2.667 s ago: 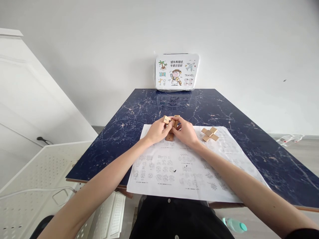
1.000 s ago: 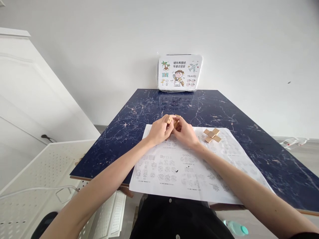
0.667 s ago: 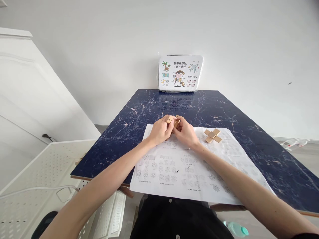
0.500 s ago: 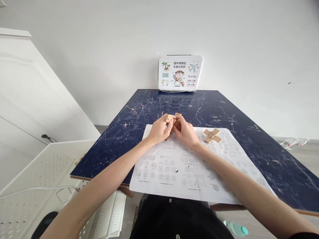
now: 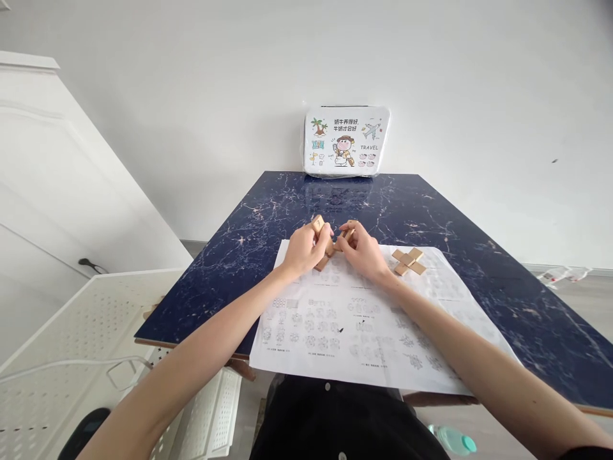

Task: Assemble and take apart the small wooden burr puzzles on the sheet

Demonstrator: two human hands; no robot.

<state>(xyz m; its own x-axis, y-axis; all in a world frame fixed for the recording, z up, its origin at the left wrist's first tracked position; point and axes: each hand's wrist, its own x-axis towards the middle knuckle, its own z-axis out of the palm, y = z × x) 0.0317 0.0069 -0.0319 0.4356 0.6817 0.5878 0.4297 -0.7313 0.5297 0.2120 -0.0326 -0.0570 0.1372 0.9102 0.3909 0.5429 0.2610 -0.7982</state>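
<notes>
Over the upper edge of a printed paper sheet point(image 5: 311, 358), my left hand point(image 5: 306, 248) is closed on wooden pieces point(image 5: 318, 223); one end sticks up above the fingers and another part shows below the thumb. Just to its right, my right hand point(image 5: 361, 250) pinches a wooden block point(image 5: 348, 234). A small gap lies between the fingertips of the two hands. Whether the pieces in the two hands touch low down is hard to tell. Several other wooden blocks, crossed together point(image 5: 408, 260), rest on the sheet to the right of my right hand.
The dark blue marbled table point(image 5: 215, 275) carries the sheet. A white case with cartoon pictures point(image 5: 345, 142) stands at its far edge against the wall. A white perforated shelf point(image 5: 96, 319) is at the left, and a bottle point(image 5: 453, 441) lies below the table's front edge.
My hands have moved slightly apart, my right hand shifting right with its block. The wooden end in my left hand has turned more upright.
</notes>
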